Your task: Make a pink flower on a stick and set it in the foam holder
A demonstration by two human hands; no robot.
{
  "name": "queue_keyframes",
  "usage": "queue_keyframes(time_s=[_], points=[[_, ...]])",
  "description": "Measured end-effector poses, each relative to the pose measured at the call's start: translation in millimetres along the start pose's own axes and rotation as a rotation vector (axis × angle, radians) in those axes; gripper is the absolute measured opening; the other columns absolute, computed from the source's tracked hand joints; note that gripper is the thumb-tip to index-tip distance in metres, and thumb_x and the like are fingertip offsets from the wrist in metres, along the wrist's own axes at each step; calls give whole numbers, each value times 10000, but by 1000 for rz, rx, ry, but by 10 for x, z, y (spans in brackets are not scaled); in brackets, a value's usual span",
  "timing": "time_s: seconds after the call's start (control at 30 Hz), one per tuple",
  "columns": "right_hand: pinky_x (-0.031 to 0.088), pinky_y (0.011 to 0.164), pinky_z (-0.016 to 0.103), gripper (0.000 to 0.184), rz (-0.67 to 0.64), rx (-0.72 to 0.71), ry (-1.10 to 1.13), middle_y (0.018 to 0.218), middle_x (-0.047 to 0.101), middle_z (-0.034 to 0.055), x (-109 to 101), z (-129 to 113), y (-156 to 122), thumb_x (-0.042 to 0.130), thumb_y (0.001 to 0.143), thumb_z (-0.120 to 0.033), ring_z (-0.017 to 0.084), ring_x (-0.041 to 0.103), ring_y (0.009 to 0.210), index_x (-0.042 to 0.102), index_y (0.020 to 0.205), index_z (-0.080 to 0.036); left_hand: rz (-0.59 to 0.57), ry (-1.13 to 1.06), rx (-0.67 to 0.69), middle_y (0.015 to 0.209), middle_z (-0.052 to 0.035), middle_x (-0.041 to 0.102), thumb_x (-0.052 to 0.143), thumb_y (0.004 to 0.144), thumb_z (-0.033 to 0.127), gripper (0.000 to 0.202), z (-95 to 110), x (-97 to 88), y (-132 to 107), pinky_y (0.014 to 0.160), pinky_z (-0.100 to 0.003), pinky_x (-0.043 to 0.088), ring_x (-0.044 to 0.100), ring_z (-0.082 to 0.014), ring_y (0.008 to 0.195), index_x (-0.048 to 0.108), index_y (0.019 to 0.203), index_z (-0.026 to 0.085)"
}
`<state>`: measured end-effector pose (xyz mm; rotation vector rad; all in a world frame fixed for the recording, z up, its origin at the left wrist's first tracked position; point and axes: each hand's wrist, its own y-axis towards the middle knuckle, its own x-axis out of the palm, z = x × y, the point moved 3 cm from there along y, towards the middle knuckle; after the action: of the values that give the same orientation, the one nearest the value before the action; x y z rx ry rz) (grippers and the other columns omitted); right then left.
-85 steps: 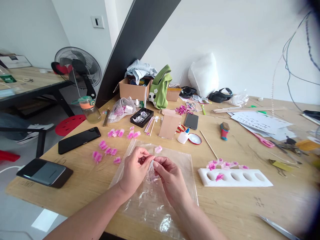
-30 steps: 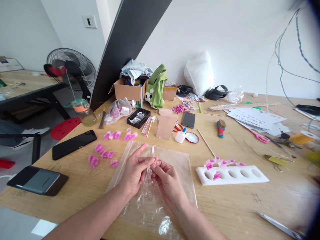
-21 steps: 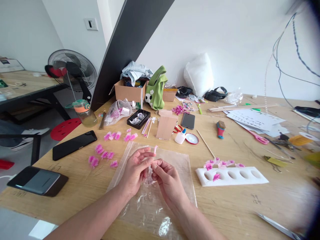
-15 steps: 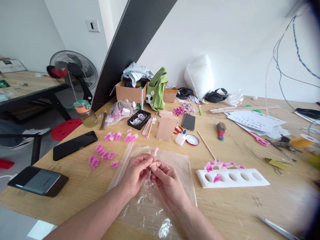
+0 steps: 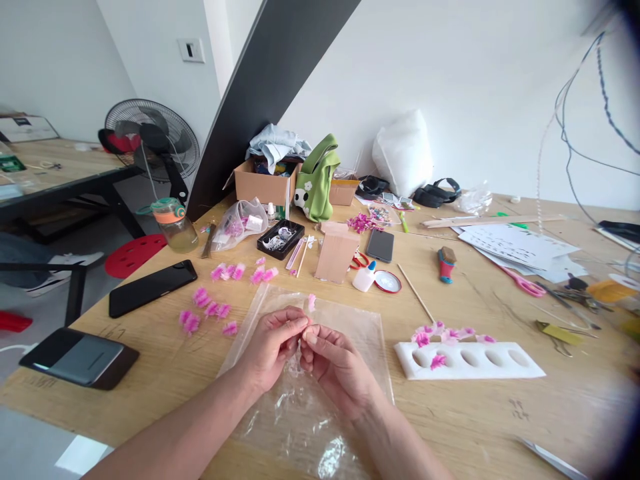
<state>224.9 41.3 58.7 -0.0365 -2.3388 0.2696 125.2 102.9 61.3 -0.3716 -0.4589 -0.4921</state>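
My left hand (image 5: 274, 343) and my right hand (image 5: 333, 357) meet fingertip to fingertip over a clear plastic bag (image 5: 357, 327) lying flat on the table. Both are closed in a pinch. A small pink-and-white petal (image 5: 312, 302) stands just above the fingertips and appears held at its base; the fingers hide the pinched part. To the left lie several fluffy pink petal pieces (image 5: 212, 309). On the right, more pink petals (image 5: 453, 333) lie behind and on a white foam block (image 5: 480, 368) with a row of round hollows; one petal (image 5: 439, 361) is at a hollow.
Beyond the bag are a glue bottle (image 5: 365, 277), a round lid (image 5: 388, 281), a cardboard piece (image 5: 334, 253) and a black tray (image 5: 281, 239). Phones (image 5: 153, 288) lie at left. A wooden stick (image 5: 416, 293) points toward the foam block. Scissor blades (image 5: 550, 458) show at lower right.
The petal above my fingertips has turned and shows a broader face. My hands keep their pinch in nearly the same place; the view has shifted slightly.
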Motion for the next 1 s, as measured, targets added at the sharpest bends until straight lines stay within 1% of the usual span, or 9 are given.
queue_keyframes(time_s=[0.1, 0.23, 0.37, 0.47, 0.63, 0.73, 0.8, 0.87, 1.0], points=[[369, 559, 200, 244, 2, 10, 16, 646, 575, -4, -19, 15, 9, 825, 697, -312, 69, 463, 556, 663, 691, -131, 3, 6, -6, 585, 40, 511, 835, 630, 320, 254, 8, -5, -1, 380, -166, 166, 308, -10, 420, 684, 686, 124], [379, 558, 200, 233, -10, 17, 40, 614, 579, -1, -32, 39, 30, 818, 704, -295, 71, 483, 542, 665, 701, -120, 27, 9, 1, 729, 12, 582, 860, 595, 333, 276, 17, -21, -6, 375, -151, 181, 335, 9, 428, 708, 686, 121], [355, 526, 201, 239, -24, 19, 46, 572, 585, -1, -37, 52, 48, 818, 698, -299, 68, 484, 496, 667, 702, -114, 54, 16, 3, 804, 17, 583, 884, 557, 321, 277, 26, -31, -12, 363, -141, 192, 345, 26, 421, 722, 674, 130], [356, 527, 205, 255, -22, 23, 55, 567, 595, -3, -32, 44, 47, 831, 672, -304, 67, 486, 485, 669, 708, -110, 56, 14, -5, 803, 28, 583, 896, 541, 309, 276, 32, -22, -11, 354, -134, 207, 341, 32, 412, 716, 659, 136], [347, 514, 205, 296, -4, 46, 58, 545, 593, -10, -14, 32, 41, 859, 614, -317, 65, 484, 461, 652, 677, -115, 53, -2, -33, 653, 48, 546, 906, 527, 328, 297, 19, -19, 2, 349, -129, 240, 325, 10, 404, 726, 689, 157], [336, 506, 206, 309, 14, 39, 41, 546, 594, -10, -18, 37, 45, 862, 599, -331, 64, 481, 457, 644, 668, -122, 59, 10, -13, 710, 42, 570, 906, 525, 318, 285, 23, -26, 5, 358, -126, 253, 330, 15, 418, 723, 674, 158], [322, 499, 205, 315, 32, 22, 11, 540, 582, -16, -29, 41, 48, 860, 600, -340, 60, 465, 452, 651, 691, -122, 56, 25, 13, 764, 40, 580, 901, 533, 315, 272, 31, -27, 4, 367, -124, 259, 340, 20, 431, 719, 659, 157], [311, 495, 207, 324, 50, 2, -25, 537, 567, -23, -39, 42, 48, 856, 602, -350, 59, 451, 453, 661, 725, -122, 53, 43, 38, 775, 41, 573, 895, 546, 322, 265, 35, -29, 4, 378, -126, 265, 347, 17, 444, 718, 656, 159], [308, 503, 210, 341, 103, -53, -104, 553, 553, -26, -53, 21, 42, 840, 620, -386, 64, 444, 485, 668, 758, -125, 95, 86, 97, 806, 36, 571, 888, 556, 314, 250, 30, -56, 13, 404, -133, 269, 354, 12, 466, 728, 679, 167]])
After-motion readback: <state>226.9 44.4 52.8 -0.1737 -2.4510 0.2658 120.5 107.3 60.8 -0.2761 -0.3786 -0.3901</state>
